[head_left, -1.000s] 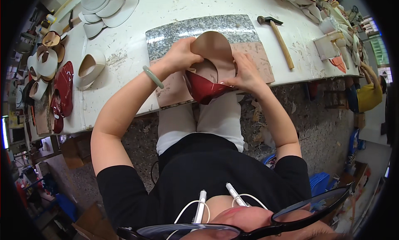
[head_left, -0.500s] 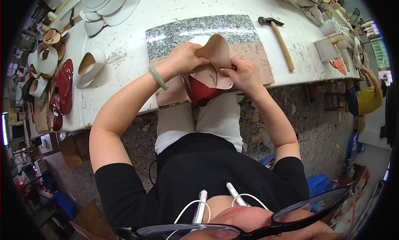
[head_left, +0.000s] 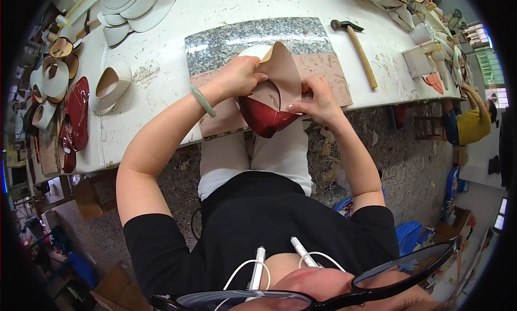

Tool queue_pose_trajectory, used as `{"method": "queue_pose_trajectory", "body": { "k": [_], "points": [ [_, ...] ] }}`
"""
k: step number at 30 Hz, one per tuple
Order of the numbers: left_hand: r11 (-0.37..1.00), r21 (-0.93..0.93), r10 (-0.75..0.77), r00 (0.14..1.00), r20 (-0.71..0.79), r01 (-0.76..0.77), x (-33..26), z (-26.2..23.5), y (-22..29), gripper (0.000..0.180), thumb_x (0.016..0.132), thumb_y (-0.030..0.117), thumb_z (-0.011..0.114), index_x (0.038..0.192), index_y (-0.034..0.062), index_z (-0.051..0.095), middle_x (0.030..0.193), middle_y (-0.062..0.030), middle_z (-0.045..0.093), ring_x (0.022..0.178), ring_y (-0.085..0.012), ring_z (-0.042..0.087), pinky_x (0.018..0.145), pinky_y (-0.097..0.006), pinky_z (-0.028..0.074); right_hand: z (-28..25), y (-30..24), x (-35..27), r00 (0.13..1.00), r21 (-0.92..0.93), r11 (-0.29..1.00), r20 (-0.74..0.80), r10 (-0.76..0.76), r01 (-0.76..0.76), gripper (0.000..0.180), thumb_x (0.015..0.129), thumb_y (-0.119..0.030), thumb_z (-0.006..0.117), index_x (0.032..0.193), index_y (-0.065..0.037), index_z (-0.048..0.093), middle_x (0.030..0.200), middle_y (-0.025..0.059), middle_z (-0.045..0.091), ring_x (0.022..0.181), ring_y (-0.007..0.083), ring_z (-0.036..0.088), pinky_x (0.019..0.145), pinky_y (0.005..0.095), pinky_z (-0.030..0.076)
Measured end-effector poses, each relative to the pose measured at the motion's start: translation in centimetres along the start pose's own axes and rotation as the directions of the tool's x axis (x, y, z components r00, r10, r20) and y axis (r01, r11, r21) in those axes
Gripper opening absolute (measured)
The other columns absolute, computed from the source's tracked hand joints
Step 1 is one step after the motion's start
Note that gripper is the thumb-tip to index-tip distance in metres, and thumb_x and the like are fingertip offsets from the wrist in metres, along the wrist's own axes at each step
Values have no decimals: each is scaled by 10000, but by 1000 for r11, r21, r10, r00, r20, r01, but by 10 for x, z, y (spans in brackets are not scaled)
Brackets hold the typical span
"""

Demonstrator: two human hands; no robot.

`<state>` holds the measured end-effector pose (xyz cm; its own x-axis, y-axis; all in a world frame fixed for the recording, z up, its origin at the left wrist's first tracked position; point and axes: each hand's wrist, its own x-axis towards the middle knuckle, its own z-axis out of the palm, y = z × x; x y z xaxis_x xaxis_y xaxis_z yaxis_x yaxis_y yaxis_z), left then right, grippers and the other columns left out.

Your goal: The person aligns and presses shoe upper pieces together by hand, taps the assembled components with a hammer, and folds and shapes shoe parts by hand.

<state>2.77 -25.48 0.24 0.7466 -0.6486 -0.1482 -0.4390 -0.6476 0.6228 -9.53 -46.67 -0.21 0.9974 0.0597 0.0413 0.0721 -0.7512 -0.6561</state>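
Observation:
A shoe upper (head_left: pixel 264 117) hangs over the front edge of the work board, its glossy dark red outside toward me and its pale beige lining (head_left: pixel 284 68) standing up behind. My left hand (head_left: pixel 242 76) pinches the left side of the upper between thumb and fingers, with a green bangle on the wrist. At the right side, my right hand (head_left: pixel 319 102) grips the upper's edge, thumb laid along the seam between red and beige. Beneath both hands lies the board (head_left: pixel 215 119), brownish in front. A pale round piece (head_left: pixel 255 53) shows partly behind the upper.
A grey mottled slab (head_left: pixel 301 33) forms the board's far part. To its right lies a hammer (head_left: pixel 360 52). Several pale uppers are stacked at far left; a red upper (head_left: pixel 78 114) lies nearer. A white box (head_left: pixel 423 57) stands right. Another person (head_left: pixel 474 122) is at far right.
The upper has tipped, so more of its red outside faces me. My right hand has shifted slightly down along its edge; my left hand keeps its pinch.

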Motion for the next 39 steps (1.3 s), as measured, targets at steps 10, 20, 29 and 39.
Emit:
{"method": "queue_pose_trajectory", "body": {
  "k": [10, 20, 29, 39],
  "points": [
    [993, -120, -6, 1000, 1, 6, -7, -5, 3, 288, 799, 278, 703, 943, 29, 677, 766, -164, 672, 742, -304, 659, 696, -392, 511, 5, -22, 1, 998, -200, 979, -47, -42, 32, 279, 753, -220, 739, 850, -13, 579, 737, 143, 619, 750, 332, 554, 710, 412, 459],
    [987, -126, -100, 995, -21, 96, -12, 1, 3, 315, 812, 289, 668, 900, -14, 663, 790, -198, 665, 812, -343, 651, 741, -428, 496, 24, -6, -14, 978, -142, 987, -179, -103, 78, 333, 748, -237, 750, 903, -23, 547, 799, 87, 549, 787, 284, 517, 757, 377, 401],
    [985, -145, -102, 995, -19, 98, -11, 0, 5, 387, 745, 340, 727, 861, -27, 684, 780, -188, 678, 762, -313, 667, 712, -394, 519, 30, 12, -2, 915, -100, 981, -357, -189, 164, 321, 724, -220, 765, 913, -21, 599, 878, 103, 564, 892, 257, 518, 763, 349, 409],
    [980, -136, -155, 987, -41, 148, -5, 2, 1, 460, 722, 384, 735, 825, -61, 683, 769, -205, 676, 731, -309, 671, 691, -386, 529, 32, 3, 33, 977, 73, 988, -160, 143, -133, 456, 690, -409, 784, 885, -23, 640, 851, 170, 565, 886, 314, 531, 796, 394, 435]
  ]
}}
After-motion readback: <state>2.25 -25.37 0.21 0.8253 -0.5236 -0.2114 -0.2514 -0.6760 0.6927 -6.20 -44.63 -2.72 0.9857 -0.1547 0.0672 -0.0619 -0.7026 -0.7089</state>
